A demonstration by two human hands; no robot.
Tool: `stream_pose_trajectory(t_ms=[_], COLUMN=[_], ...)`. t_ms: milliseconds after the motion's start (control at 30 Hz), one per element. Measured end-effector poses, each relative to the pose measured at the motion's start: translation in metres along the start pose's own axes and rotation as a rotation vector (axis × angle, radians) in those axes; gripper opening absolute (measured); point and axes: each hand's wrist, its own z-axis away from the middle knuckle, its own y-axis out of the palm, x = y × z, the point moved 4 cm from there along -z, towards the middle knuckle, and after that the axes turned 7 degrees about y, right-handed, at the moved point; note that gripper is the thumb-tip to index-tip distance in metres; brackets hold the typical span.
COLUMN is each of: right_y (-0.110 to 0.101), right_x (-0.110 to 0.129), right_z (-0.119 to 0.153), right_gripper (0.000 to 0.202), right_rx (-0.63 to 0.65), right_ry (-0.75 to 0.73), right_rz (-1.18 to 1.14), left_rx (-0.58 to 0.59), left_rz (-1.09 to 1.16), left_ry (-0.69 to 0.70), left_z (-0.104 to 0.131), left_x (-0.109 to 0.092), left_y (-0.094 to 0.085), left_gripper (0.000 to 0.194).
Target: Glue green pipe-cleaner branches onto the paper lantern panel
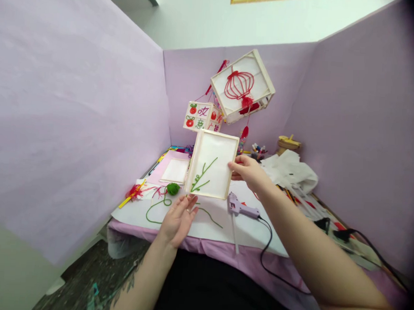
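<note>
My right hand (247, 171) pinches the right edge of a white panel framed in pale wooden sticks (218, 158), which is lifted above the table and tilted. Green yarn forms a branch with small leaf loops (201, 175) on the panel's lower left. At the panel's lower left corner is my left hand (179, 218), palm turned up and fingers curled against the bottom edge. A green yarn ball (173, 188) lies left of the panel, its loose strand curving over the white sheet. Below the panel, another piece of green yarn (209, 216) lies near my left fingers.
A lilac glue gun (242, 207) lies on the right, its cord running off the front edge. Lanterns with a red yarn design (239, 85) and fruit pictures (198, 116) hang behind. Another framed panel (175, 170), red yarn (135, 191) and crumpled white material (288, 167) are around.
</note>
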Motion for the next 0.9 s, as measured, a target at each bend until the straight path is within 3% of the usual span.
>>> stream_pose_trajectory(t_ms=[100, 200, 433, 700, 900], right_y=[-0.001, 0.002, 0.016, 0.031, 0.029], right_x=[0.003, 0.001, -0.018, -0.035, -0.04], right_z=[0.017, 0.024, 0.021, 0.018, 0.019], right_gripper=[0.011, 0.013, 0.013, 0.018, 0.019], right_rx=[0.084, 0.112, 0.156, 0.146, 0.164], right_ry=[0.1, 0.115, 0.073, 0.054, 0.006], right_rz=[-0.132, -0.134, -0.103, -0.104, -0.081], left_rx=[0.187, 0.243, 0.148, -0.004, -0.004], left_rz=[0.039, 0.053, 0.13, 0.581, 0.68], left_ry=[0.065, 0.134, 0.092, -0.116, -0.216], left_z=[0.017, 0.029, 0.027, 0.032, 0.041], left_x=[-0.015, -0.026, -0.011, 0.004, 0.005], left_y=[0.022, 0.031, 0.019, 0.015, 0.01], left_gripper=[0.026, 0.024, 0.023, 0.024, 0.023])
